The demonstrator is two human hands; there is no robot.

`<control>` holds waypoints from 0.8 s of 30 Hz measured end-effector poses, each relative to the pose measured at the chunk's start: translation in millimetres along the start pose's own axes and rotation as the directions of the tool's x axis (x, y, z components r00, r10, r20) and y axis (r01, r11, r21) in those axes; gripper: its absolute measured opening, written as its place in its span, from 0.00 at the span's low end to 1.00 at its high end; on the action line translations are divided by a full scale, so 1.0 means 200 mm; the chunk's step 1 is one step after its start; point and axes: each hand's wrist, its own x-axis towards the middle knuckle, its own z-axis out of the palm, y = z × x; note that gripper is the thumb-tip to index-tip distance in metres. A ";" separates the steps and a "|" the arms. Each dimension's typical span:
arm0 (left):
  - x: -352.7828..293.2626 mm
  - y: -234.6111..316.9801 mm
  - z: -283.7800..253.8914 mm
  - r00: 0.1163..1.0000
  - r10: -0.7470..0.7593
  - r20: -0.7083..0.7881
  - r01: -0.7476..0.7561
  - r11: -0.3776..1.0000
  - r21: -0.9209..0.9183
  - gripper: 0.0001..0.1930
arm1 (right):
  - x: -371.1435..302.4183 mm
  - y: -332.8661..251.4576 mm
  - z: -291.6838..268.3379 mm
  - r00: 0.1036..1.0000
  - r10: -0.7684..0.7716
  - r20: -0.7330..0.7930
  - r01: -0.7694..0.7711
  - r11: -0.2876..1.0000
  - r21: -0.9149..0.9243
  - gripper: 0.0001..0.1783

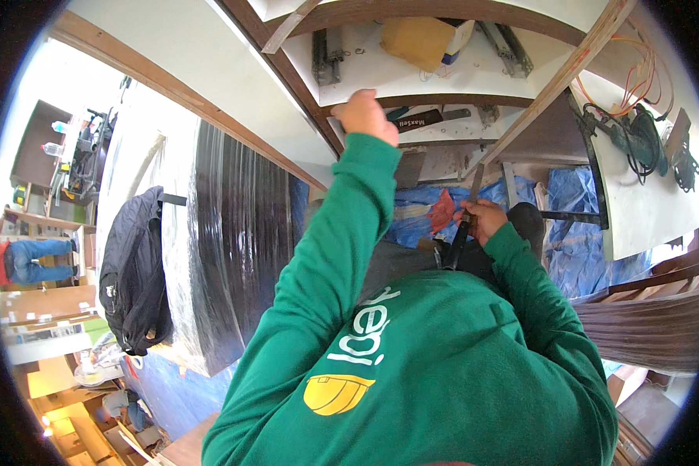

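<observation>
My left hand (369,116) reaches up to the brown wooden edge (328,128) of a white cabinet. Its fingers look curled, but the edge of the hand hides whatever may be in them. Low in front of my body, my right hand (485,220) is closed around a long narrow tool (457,247) that resembles a chisel. This has a black handle and a slim flat metal blade pointing away from me. Beyond my left hand, a dark flat tool (421,122) lies on the cabinet's lower shelf. A reddish rag or scrap (442,211) is on blue sheeting near my right hand.
Metal drawer slides (511,50) and a tan packet (417,40) occupy the upper shelf. A wooden strip (551,85) crosses diagonally at right. Cables and a power tool (646,140) lie on a white panel. Plastic-wrapped furniture (237,225) stands left; a person (35,260) is farther off.
</observation>
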 end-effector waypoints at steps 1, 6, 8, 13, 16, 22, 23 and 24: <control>-0.05 0.03 0.07 0.986 -0.166 -0.021 0.164 0.985 -0.057 0.12 | 0.00 0.00 -0.01 0.999 -0.014 -0.036 0.013 1.000 -0.026 0.09; -0.28 0.20 0.31 0.641 -0.616 0.459 0.765 0.461 -0.449 0.09 | 0.01 0.00 -0.04 0.997 -0.049 -0.065 0.044 0.997 -0.068 0.08; -0.27 0.19 0.28 0.670 -0.635 0.385 0.732 0.477 -0.487 0.08 | 0.01 0.01 -0.05 0.996 -0.062 -0.066 0.058 0.996 -0.060 0.08; -0.02 0.06 0.04 0.742 -0.612 0.275 0.635 0.509 -0.580 0.15 | -0.01 0.00 -0.06 0.991 -0.078 -0.110 0.071 0.995 -0.066 0.13; 0.13 0.06 -0.14 0.735 -0.644 0.213 0.614 0.496 -0.614 0.17 | -0.01 0.00 -0.06 0.992 -0.073 -0.100 0.069 0.997 -0.041 0.13; 0.10 0.19 -0.26 0.739 -0.652 0.172 0.574 0.474 -0.668 0.29 | 0.00 0.01 -0.06 0.991 -0.087 -0.105 0.086 0.996 -0.017 0.09; 0.08 0.19 -0.24 0.755 -0.631 0.179 0.572 0.501 -0.649 0.28 | 0.00 0.01 -0.06 0.991 -0.091 -0.101 0.091 0.996 -0.008 0.08; 0.06 0.18 -0.22 0.770 -0.610 0.185 0.569 0.527 -0.631 0.28 | 0.00 0.00 -0.06 0.990 -0.096 -0.102 0.096 0.995 -0.006 0.08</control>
